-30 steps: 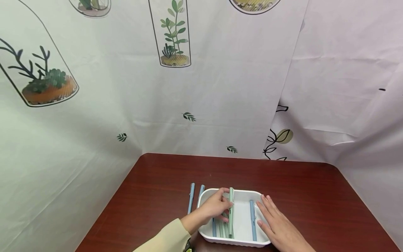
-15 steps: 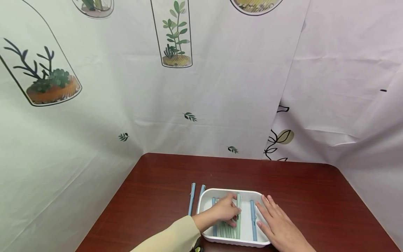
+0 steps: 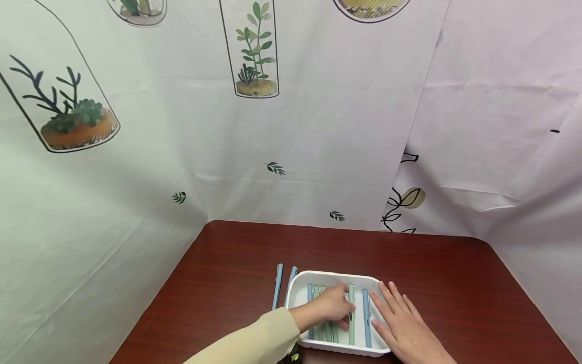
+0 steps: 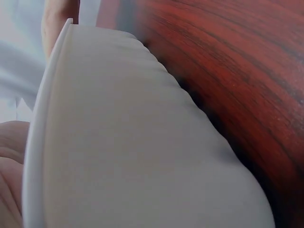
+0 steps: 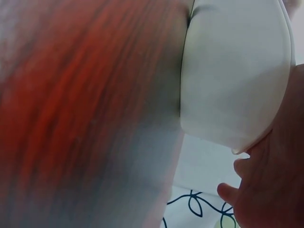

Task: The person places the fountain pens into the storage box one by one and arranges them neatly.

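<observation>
Left hand (image 3: 334, 303) reaches over the white tray (image 3: 342, 349), grip closed, fingers curled, pinching a light green pen (image 3: 351, 326). Pen is inside the tray, right of centre, lying lengthwise, near end toward the person; fingers cover part of its left side. Can't tell if it sits flat on the tray floor.

Right hand (image 3: 404, 323) at the tray's right rim, grip loose, fingers straight and a bit spread, palm down, nothing held. Right wrist view: that hand up against the rim.

Also in tray: blue pen (image 3: 367, 318) just right of the held one, roughly parallel; row of light green pens (image 3: 329, 332) side by side, partly under left hand; another blue pen (image 3: 310, 291) at the left end of that row.

Outside, left of tray: two blue pens (image 3: 278, 287) on the dark red tabletop (image 3: 227, 283), one near the tray's edge. Cream sleeve (image 3: 259, 336) on left arm. Behind: pale cloth (image 3: 318, 126), printed with plants in jars and leaf sprigs
</observation>
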Tool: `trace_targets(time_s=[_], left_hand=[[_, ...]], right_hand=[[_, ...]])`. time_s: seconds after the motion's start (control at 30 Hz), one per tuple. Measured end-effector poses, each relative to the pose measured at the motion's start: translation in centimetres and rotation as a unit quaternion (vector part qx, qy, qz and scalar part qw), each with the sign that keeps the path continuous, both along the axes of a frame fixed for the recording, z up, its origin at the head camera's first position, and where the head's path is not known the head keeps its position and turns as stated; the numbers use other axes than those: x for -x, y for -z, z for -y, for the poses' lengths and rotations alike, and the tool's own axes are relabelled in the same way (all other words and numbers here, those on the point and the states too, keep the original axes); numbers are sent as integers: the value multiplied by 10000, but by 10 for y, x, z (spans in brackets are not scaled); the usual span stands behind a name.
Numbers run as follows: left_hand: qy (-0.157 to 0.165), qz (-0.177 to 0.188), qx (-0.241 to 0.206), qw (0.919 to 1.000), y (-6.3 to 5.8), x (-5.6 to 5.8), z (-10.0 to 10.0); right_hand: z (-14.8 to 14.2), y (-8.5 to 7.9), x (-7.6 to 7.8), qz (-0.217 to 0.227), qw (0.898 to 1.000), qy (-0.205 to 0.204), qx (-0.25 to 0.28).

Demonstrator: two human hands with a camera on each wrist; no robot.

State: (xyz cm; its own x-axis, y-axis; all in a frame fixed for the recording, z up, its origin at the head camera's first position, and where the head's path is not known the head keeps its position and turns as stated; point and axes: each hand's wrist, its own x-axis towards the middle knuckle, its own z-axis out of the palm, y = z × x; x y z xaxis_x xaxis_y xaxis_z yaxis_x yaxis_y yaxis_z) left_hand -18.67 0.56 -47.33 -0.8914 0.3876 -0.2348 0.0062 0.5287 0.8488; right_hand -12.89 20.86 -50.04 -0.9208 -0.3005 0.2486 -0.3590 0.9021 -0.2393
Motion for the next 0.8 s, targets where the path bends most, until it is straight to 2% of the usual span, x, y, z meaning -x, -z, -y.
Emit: trace_targets(time_s=[0.2, 0.43, 0.8], left_hand=[[-7, -49, 313, 9995, 1, 1, -10], [-121, -131, 480, 9987, 7, 2, -17], [-145, -217, 687, 9973, 6, 1, -21]], right_hand=[[0, 2, 0, 2, 10000, 36, -21], [-1, 1, 1, -313, 9994, -103, 85], [-2, 0, 2, -226, 9996, -133, 84]])
